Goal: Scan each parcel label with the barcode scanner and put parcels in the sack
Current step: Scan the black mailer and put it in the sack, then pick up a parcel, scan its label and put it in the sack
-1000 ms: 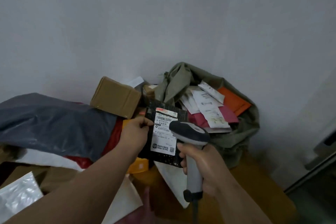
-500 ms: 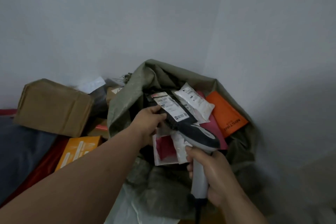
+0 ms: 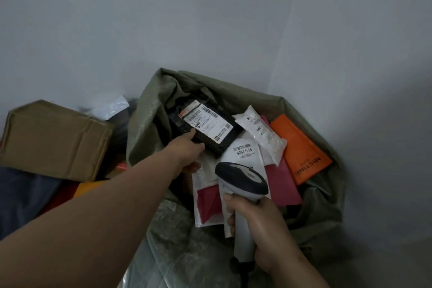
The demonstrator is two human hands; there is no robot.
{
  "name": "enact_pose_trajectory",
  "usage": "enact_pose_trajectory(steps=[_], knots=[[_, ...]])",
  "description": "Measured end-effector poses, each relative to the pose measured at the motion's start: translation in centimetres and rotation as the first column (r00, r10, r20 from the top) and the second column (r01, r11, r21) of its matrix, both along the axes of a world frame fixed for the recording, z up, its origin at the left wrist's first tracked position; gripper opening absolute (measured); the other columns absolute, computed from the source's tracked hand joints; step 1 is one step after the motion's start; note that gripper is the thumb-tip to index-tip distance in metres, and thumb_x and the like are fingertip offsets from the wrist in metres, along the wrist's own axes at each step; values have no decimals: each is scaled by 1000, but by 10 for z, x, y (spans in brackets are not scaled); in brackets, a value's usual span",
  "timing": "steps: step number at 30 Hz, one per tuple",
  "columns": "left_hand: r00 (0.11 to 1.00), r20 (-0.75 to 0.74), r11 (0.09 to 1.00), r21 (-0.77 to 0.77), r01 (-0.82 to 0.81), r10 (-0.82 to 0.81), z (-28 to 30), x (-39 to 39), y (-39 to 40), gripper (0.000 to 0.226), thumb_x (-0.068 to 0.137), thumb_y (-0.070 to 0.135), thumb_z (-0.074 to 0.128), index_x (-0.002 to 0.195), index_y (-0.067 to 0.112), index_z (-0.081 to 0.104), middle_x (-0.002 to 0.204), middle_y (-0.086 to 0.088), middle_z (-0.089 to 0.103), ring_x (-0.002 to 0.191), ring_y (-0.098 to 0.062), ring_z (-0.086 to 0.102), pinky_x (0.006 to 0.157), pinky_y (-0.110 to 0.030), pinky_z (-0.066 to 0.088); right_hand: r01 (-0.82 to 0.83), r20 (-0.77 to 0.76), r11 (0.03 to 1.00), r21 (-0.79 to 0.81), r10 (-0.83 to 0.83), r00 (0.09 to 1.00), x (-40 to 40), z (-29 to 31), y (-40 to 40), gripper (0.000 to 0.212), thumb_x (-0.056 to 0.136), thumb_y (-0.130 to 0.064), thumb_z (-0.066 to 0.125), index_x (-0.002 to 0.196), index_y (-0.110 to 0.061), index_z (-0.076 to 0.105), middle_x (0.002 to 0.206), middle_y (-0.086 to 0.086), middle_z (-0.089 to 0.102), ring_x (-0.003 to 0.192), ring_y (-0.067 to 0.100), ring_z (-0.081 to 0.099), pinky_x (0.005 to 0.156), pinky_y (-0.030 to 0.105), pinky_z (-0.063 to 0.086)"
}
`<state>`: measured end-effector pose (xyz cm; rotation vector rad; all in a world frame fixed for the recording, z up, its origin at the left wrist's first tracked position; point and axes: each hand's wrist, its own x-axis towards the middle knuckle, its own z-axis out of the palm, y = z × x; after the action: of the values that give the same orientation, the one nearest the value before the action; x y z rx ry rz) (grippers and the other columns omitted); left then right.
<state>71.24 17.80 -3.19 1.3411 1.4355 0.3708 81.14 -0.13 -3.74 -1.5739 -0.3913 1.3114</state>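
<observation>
My left hand (image 3: pixel 189 151) pinches the near edge of a black parcel (image 3: pixel 210 138) with a white barcode label, holding it over the open mouth of the green woven sack (image 3: pixel 149 124). The parcel sits at the sack's back left, above the other parcels inside. My right hand (image 3: pixel 264 229) grips the handle of the grey and black barcode scanner (image 3: pixel 242 181), held upright in front of the sack with its head over the white mailers. Inside the sack lie an orange envelope (image 3: pixel 301 154), white pouches (image 3: pixel 261 133) and pink mailers (image 3: pixel 282 184).
A brown cardboard box (image 3: pixel 53 138) stands left of the sack, against the wall. A dark blue bag (image 3: pixel 21 196), a red and an orange parcel (image 3: pixel 91 188) lie below it. The sack sits in a wall corner. Clear plastic wrap (image 3: pixel 177 252) lies in front.
My left hand has carried the black parcel from in front of the scanner to the right and into the sack's mouth. The view has swung right. The scanner has stayed in my right hand.
</observation>
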Motion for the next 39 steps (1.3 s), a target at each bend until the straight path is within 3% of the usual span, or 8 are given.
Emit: enact_pose_trajectory(steps=[4,8,14,18,21,27,35,39], knots=[[985,-47,981,93,171,-167,14,-32,-20,59,100,33,54,154,37,29,91,-8,63,55,-15,56,41,-20,44,-1,-26,999,32,2,1000,-25,9,-4,15,84,-17,76,85,-3,73,66,12,64,59,21,59,58,33,46],[972,-37,960,158,233,-230,40,-80,-43,39,102,30,52,141,24,52,95,-8,69,60,-14,56,51,-24,47,-45,-21,995,93,47,999,-65,29,-19,15,85,-14,74,76,-3,69,67,11,61,57,17,56,53,29,45],[994,26,973,210,99,-106,56,-228,-95,20,102,31,54,106,18,69,89,-6,70,60,-13,56,55,-25,48,-165,14,974,156,165,986,-171,49,-65,15,84,-18,76,90,-5,73,71,10,63,63,19,59,60,32,48],[998,-21,968,246,-54,61,49,-344,-140,23,102,24,54,101,4,67,84,-12,66,54,-14,50,46,-20,44,-229,61,959,166,222,973,-258,56,-102,15,85,-18,76,90,-5,71,72,9,62,59,19,57,59,34,47],[989,-72,962,249,-108,129,41,-421,-174,18,100,23,57,100,9,68,85,-11,67,61,-18,53,55,-26,46,-259,83,953,158,248,965,-314,59,-123,19,83,-19,77,89,-2,71,74,11,66,60,18,59,59,34,48],[970,-234,961,278,10,58,11,-499,-233,9,90,25,70,91,16,70,83,1,67,79,-16,63,72,-28,52,-279,60,942,189,272,960,-381,58,-146,11,85,-13,75,84,-4,68,67,9,60,55,16,56,50,29,46],[889,-450,970,164,176,-85,-39,-527,-257,53,81,41,77,127,20,62,120,1,63,103,-13,59,86,-23,44,-303,73,944,129,295,953,-403,39,-153,19,82,-16,78,97,-6,70,77,9,65,62,17,60,56,32,49],[868,-496,965,243,102,33,-52,-535,-256,50,88,37,71,133,19,60,129,-1,63,111,-16,59,87,-23,41,-322,55,941,108,318,947,-409,28,-148,21,82,-18,78,99,-7,72,79,9,66,63,17,61,58,32,49]])
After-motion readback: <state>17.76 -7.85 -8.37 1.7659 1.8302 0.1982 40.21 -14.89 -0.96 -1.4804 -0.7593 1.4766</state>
